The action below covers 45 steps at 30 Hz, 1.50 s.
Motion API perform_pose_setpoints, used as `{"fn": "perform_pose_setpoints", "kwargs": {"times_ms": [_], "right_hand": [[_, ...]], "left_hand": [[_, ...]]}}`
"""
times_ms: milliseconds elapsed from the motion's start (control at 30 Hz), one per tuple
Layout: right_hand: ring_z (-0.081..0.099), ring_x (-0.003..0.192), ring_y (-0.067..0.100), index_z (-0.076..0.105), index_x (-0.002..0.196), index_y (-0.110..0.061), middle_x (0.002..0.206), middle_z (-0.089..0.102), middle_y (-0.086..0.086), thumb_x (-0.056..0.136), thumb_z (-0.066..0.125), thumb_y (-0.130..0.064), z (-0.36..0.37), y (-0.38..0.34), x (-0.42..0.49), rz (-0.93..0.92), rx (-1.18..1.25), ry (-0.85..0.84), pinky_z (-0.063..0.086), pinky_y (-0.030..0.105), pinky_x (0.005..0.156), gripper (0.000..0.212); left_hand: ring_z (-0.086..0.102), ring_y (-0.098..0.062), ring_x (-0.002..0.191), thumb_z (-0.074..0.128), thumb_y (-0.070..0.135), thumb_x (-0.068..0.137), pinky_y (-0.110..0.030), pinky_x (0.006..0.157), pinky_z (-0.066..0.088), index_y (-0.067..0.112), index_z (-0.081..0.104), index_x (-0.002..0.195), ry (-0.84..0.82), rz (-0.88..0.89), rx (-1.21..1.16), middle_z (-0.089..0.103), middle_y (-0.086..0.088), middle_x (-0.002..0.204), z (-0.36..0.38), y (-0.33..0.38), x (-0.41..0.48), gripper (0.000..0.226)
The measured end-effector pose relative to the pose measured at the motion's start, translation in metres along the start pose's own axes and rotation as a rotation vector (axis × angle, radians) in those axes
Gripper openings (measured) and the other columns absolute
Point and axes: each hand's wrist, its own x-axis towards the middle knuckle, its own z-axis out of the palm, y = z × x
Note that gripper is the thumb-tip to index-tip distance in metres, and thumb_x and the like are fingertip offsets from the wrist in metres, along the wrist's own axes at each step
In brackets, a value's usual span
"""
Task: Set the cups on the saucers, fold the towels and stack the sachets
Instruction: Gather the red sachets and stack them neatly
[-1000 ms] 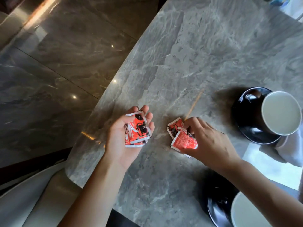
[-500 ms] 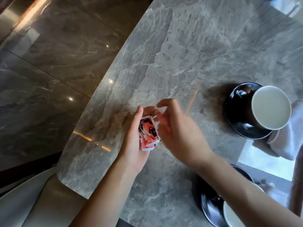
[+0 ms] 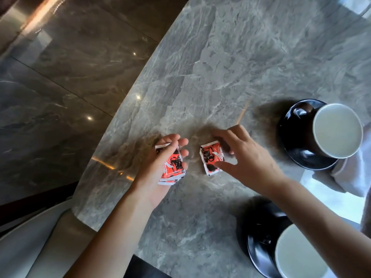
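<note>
— Two hands over the grey marble table (image 3: 230, 63); what does each hold?
— Left hand (image 3: 160, 167) grips a small stack of red sachets (image 3: 173, 167). Right hand (image 3: 247, 157) pinches one red sachet (image 3: 210, 158) lying on the table just beside
— And the cups?
— Far cup (image 3: 338, 130) sits on a black saucer (image 3: 295, 137), near cup (image 3: 297, 253) on another (image 3: 259, 249), white towel (image 3: 353, 177) at right

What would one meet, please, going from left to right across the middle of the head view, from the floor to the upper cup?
Glossy floor → left hand holding a stack of sachets → single sachet under the right hand → black saucer → white cup.
</note>
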Motion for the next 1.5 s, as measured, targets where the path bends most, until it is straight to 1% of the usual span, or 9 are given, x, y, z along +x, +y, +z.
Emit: {"fn": "perform_pose_setpoints", "kwargs": {"times_ms": [267,433,533,633,733,833,967,1100,1500], "right_hand": [[0.048,0.088,0.022,0.043,0.098,-0.017,0.089,0.052,-0.006,0.073,0.07,-0.011,0.019,0.003,-0.004,-0.083,0.01,0.133,0.034,0.026,0.069,0.037],[0.06,0.076,0.012,0.052,0.093,-0.011,0.082,0.06,-0.002,0.077,0.052,0.018,0.004,-0.015,-0.004,-0.053,0.658,0.146,0.05,0.028,0.075,0.032],[0.063,0.073,0.008,0.063,0.073,-0.012,0.074,0.064,0.001,0.071,0.05,0.02,-0.015,-0.031,-0.004,-0.23,0.569,0.245,0.046,0.018,0.076,0.035],[0.061,0.073,0.015,0.065,0.065,-0.014,0.073,0.061,0.001,0.065,0.052,0.015,-0.026,-0.053,-0.006,-0.431,0.414,0.233,0.046,0.025,0.072,0.032],[0.057,0.08,0.024,0.063,0.073,-0.013,0.079,0.062,0.003,0.071,0.054,0.003,-0.014,-0.076,0.0,-0.553,0.078,0.062,0.046,0.037,0.074,0.019],[0.053,0.092,0.028,0.062,0.094,-0.006,0.096,0.062,0.01,0.076,0.052,0.006,0.007,-0.086,0.003,-0.538,-0.038,-0.017,0.043,0.03,0.083,0.023],[0.05,0.11,0.018,0.05,0.12,-0.016,0.12,0.056,0.002,0.077,0.064,-0.015,0.006,-0.072,0.004,-0.437,0.138,-0.056,0.044,0.036,0.096,0.045],[0.04,0.126,0.014,0.026,0.143,-0.018,0.141,0.047,0.001,0.067,0.072,-0.056,0.012,-0.065,0.002,-0.38,-0.079,-0.137,0.029,0.031,0.107,0.097],[0.048,0.125,0.024,0.026,0.145,-0.013,0.138,0.053,0.004,0.065,0.078,-0.041,0.023,-0.079,-0.001,-0.378,-0.082,0.002,0.038,0.033,0.097,0.099]], "left_hand": [[0.07,-0.013,0.079,0.059,0.045,0.073,-0.022,0.062,0.055,0.016,0.075,0.08,-0.052,-0.089,-0.175,0.074,-0.001,0.091,-0.002,0.006,0.003,0.034],[0.07,-0.014,0.083,0.055,0.051,0.073,-0.025,0.065,0.055,0.015,0.076,0.085,-0.084,-0.126,-0.169,0.073,-0.001,0.091,-0.005,0.009,0.005,0.043],[0.072,-0.016,0.082,0.053,0.055,0.074,-0.028,0.066,0.057,0.019,0.076,0.083,-0.082,-0.161,-0.076,0.075,0.0,0.089,-0.005,0.007,0.007,0.044],[0.07,-0.018,0.079,0.043,0.057,0.081,-0.029,0.067,0.056,0.019,0.073,0.091,-0.153,-0.189,-0.036,0.073,-0.004,0.085,-0.002,0.003,0.006,0.05],[0.068,-0.015,0.088,0.04,0.058,0.083,-0.026,0.074,0.055,0.017,0.068,0.103,-0.23,-0.268,-0.085,0.068,-0.005,0.096,0.003,-0.001,0.003,0.053],[0.065,-0.017,0.103,0.034,0.058,0.087,-0.032,0.085,0.05,0.017,0.063,0.111,-0.206,-0.272,-0.103,0.067,-0.006,0.109,0.001,-0.005,0.002,0.055],[0.066,-0.016,0.08,0.036,0.057,0.088,-0.028,0.068,0.048,0.021,0.074,0.087,-0.113,-0.185,-0.108,0.07,-0.001,0.085,-0.006,0.0,0.002,0.053],[0.065,-0.02,0.092,0.036,0.062,0.086,-0.032,0.079,0.048,0.021,0.067,0.113,-0.067,-0.158,0.002,0.072,-0.005,0.103,-0.006,0.006,0.002,0.057],[0.063,-0.018,0.112,0.048,0.065,0.073,-0.037,0.089,0.055,0.022,0.056,0.126,-0.08,-0.101,0.037,0.068,0.0,0.121,-0.002,0.005,-0.005,0.069]]}}
